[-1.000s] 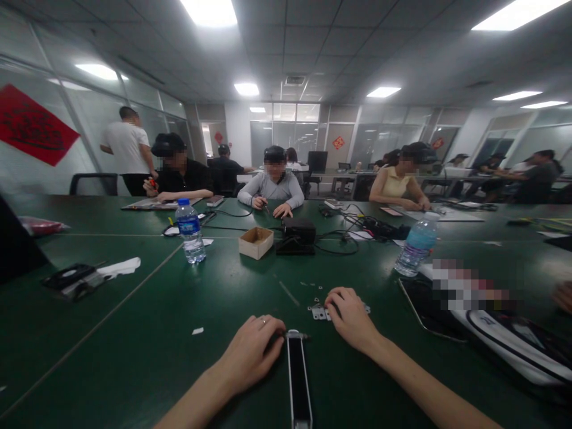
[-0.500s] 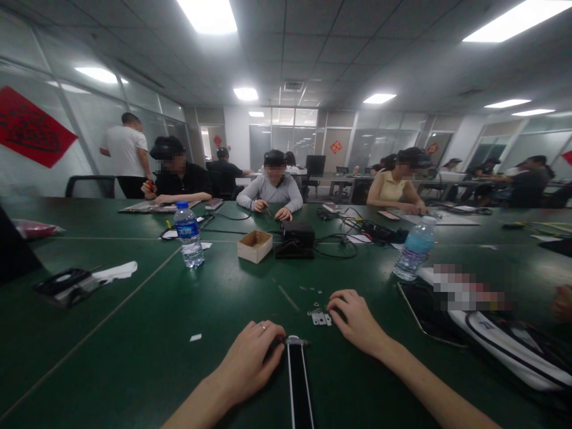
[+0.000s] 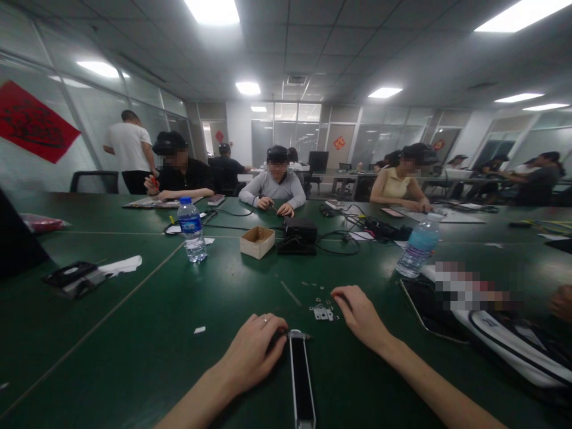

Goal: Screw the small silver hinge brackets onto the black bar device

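Note:
My left hand [image 3: 257,345] is closed, its thumb and fingertips curled at the far end of a long black bar with pale edges [image 3: 302,381]. A thin dark piece [image 3: 308,337] crosses that end by my fingertips; what the fingers hold is mostly hidden. My right hand [image 3: 360,316] is bent over the table with thumb and fingers apart, and I see nothing between them. Just left of it lies a small silver metal plate with holes [image 3: 322,313], several tiny parts scattered around it. Beyond them is a thin clear strip [image 3: 291,294].
An open cardboard box [image 3: 257,244] and a black device [image 3: 298,235] stand ahead. Water bottles stand left [image 3: 192,231] and right [image 3: 419,245]. A dark tablet-like slab [image 3: 431,313] and a white-and-black bag [image 3: 504,336] lie right. Co-workers sit across the green table [image 3: 134,351].
My right hand's fingertips have drawn slightly away from the metal plate, and more tiny parts show beside it. My left hand stays by the bar's end. The whole view has shifted slightly.

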Motion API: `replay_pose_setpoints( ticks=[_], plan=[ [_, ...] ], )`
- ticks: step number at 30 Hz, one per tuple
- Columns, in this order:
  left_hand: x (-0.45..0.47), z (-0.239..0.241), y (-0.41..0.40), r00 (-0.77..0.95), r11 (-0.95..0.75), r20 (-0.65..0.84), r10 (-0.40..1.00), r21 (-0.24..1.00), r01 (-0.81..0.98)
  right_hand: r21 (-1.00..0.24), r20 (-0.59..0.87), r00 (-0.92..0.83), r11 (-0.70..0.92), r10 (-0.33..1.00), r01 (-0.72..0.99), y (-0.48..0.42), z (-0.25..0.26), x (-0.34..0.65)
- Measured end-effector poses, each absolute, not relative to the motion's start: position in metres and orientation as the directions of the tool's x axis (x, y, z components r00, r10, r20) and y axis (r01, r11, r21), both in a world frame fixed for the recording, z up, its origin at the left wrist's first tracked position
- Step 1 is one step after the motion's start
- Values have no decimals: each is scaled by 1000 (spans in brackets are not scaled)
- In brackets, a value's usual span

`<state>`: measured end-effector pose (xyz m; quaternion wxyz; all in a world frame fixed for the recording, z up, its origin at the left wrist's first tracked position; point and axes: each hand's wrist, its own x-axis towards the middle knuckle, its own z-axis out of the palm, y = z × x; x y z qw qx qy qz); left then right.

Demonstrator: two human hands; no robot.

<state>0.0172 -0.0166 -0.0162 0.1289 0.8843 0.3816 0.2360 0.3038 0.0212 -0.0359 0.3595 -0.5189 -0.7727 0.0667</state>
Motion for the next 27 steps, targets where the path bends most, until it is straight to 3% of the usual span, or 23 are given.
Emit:
replay_pose_setpoints(
  ticks=[4,9,15,22,27],
  plan=[
    [18,-16,-18,589,-730,432,683,376,571,-521,525,-209,506,825,688,11,-34,291],
    [20,-16,-22,593,-778,508,624,336,531,-421,569,-329,611,753,670,3,-30,278],
    [21,-13,-22,591,-789,530,608,320,525,-338,555,-265,505,788,794,17,-27,303],
    [20,-14,-21,600,-787,515,612,322,527,-238,406,-369,487,836,840,24,-35,308],
    [19,-15,-21,606,-784,502,617,321,532,-156,397,-369,458,840,875,23,-33,306]
  ],
)
